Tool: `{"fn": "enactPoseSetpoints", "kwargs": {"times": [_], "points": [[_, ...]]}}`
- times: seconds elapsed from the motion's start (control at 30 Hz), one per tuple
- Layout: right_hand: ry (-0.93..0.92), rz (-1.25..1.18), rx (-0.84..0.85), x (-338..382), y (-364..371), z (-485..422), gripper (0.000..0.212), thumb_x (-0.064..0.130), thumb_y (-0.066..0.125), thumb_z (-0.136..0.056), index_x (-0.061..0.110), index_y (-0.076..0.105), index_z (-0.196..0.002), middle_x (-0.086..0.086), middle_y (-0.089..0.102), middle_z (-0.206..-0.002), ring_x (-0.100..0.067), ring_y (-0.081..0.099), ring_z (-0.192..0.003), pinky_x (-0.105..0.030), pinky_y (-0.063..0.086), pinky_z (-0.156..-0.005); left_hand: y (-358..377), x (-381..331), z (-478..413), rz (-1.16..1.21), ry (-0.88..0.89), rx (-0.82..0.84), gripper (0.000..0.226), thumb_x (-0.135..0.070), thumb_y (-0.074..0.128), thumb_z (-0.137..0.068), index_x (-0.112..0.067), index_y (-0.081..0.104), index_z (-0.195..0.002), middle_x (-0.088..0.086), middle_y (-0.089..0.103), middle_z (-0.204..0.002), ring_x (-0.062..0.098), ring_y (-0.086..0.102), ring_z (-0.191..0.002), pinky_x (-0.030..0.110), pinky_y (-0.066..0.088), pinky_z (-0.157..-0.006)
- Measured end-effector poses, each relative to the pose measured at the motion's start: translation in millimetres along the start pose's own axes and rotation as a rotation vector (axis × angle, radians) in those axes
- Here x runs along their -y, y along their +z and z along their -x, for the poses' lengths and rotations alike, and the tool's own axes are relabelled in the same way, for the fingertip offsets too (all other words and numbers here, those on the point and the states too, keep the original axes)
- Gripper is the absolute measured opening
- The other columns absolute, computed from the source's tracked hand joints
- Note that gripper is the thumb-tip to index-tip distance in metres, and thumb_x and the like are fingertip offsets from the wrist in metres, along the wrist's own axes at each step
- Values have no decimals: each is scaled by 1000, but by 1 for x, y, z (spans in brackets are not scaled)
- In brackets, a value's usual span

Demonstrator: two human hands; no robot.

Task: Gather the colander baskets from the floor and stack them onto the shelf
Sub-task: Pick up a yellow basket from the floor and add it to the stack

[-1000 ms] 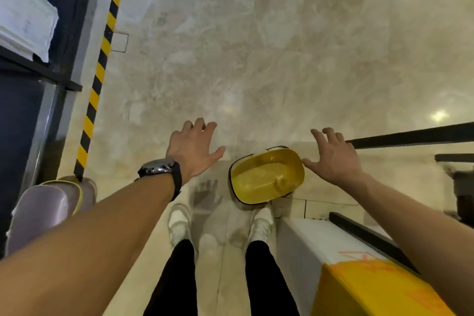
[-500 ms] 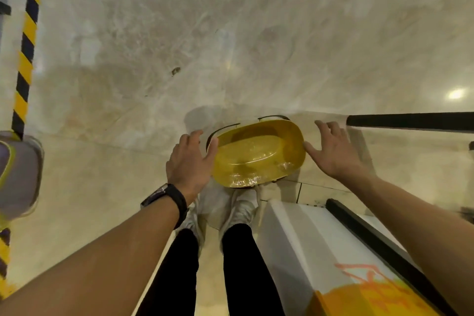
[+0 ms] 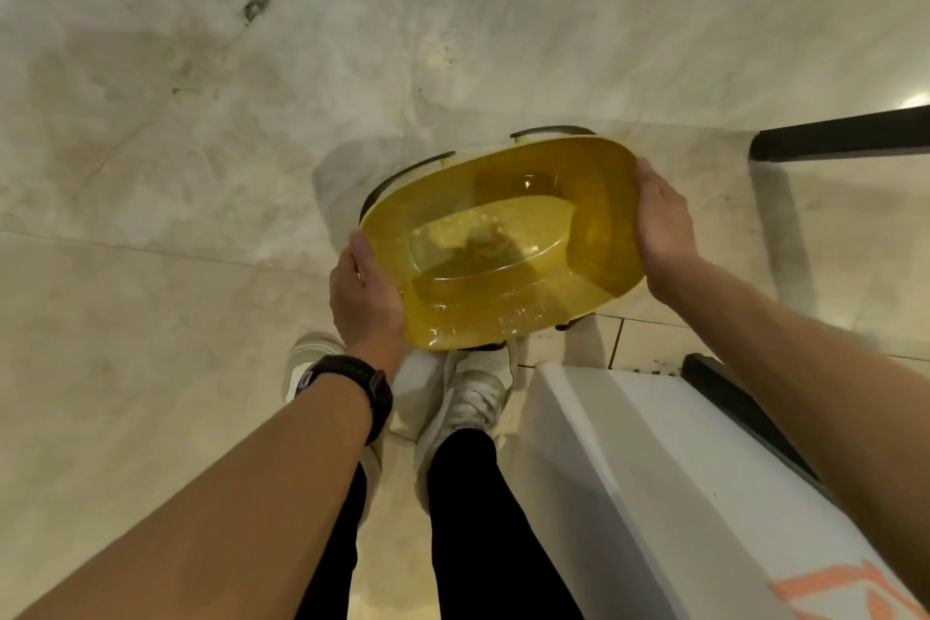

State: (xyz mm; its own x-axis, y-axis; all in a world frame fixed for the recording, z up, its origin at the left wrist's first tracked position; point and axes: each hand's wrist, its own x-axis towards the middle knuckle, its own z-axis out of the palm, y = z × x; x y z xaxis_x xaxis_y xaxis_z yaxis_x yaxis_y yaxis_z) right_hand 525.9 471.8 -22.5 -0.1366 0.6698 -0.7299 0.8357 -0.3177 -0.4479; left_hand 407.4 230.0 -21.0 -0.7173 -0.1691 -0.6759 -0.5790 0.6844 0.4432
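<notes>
A yellow translucent oval colander basket (image 3: 503,242) with dark handles on its far side sits low in front of my feet, over the marble floor. My left hand (image 3: 365,290) grips its near left rim, thumb over the edge. On the opposite end, my right hand (image 3: 662,222) holds the right rim, fingers wrapped round the outside. Whether the basket still touches the floor I cannot tell. No shelf is in view.
A white box (image 3: 629,468) with orange print stands at my right, close beside my right leg. A black bar (image 3: 845,136) runs along the floor at far right. My white shoes (image 3: 468,398) stand just under the basket. Pale marble floor (image 3: 201,166) stretches ahead and left.
Both hands, spread open above the basket a second ago, closed in on its two ends and now hold its rim. The view dipped closer, and the striped floor tape left the frame.
</notes>
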Motion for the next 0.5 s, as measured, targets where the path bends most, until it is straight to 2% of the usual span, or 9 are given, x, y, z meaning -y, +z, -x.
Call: {"fn": "enactPoseSetpoints", "kwargs": {"times": [0.07, 0.13, 0.2, 0.27, 0.37, 0.43, 0.5], "points": [[18, -17, -13, 2, -1, 1, 38, 56, 34, -100, 35, 59, -80, 9, 63, -89, -15, 61, -88, -38, 52, -84, 3, -2, 0, 14, -66, -20, 62, -59, 24, -103, -16, 66, -113, 10, 63, -122, 31, 58, -112, 44, 44, -101], [16, -46, -21, 5, -3, 9, 40, 56, 36, -100, 35, 60, -76, 9, 64, -83, -11, 61, -80, -31, 49, -70, 0, -7, 1, 23, -103, -9, 64, -60, 25, -103, -14, 67, -119, 11, 63, -127, 32, 58, -116, 47, 44, -104], [11, -55, -30, 12, -8, 21, 41, 55, 36, -101, 35, 60, -75, 10, 63, -81, -11, 61, -77, -28, 46, -64, -11, -15, 7, 21, -77, 9, 60, -58, 26, -103, -15, 68, -107, 10, 66, -117, 31, 60, -107, 48, 46, -100], [4, -58, -42, 27, -17, 36, 41, 56, 35, -101, 35, 59, -75, 9, 63, -82, -12, 61, -79, -28, 45, -63, -28, -29, 16, 26, -19, 5, 56, -57, 27, -104, -16, 60, -86, 8, 64, -94, 28, 58, -90, 48, 49, -89], [-27, -14, -67, 56, -29, 63, 43, 59, 32, -100, 33, 61, -81, 5, 63, -86, -17, 62, -85, -33, 48, -70, -59, -55, 28, 52, 25, -15, 61, -61, 28, -102, -14, 53, -73, 8, 59, -85, 28, 55, -80, 42, 46, -77], [-80, 12, -115, 83, -35, 85, 48, 60, 31, -99, 30, 63, -81, 3, 64, -84, -22, 63, -87, -41, 51, -78, -84, -80, 36, 100, 42, -48, 60, -64, 31, -100, -21, 43, -60, 2, 51, -69, 23, 48, -67, 35, 38, -62], [-156, 52, -152, 113, -41, 109, 55, 61, 29, -99, 24, 62, -75, 0, 64, -79, -26, 63, -83, -46, 52, -79, -114, -108, 40, 92, 98, -105, 61, -65, 33, -99, -23, 37, -55, -1, 44, -59, 20, 43, -58, 34, 30, -56]]}}
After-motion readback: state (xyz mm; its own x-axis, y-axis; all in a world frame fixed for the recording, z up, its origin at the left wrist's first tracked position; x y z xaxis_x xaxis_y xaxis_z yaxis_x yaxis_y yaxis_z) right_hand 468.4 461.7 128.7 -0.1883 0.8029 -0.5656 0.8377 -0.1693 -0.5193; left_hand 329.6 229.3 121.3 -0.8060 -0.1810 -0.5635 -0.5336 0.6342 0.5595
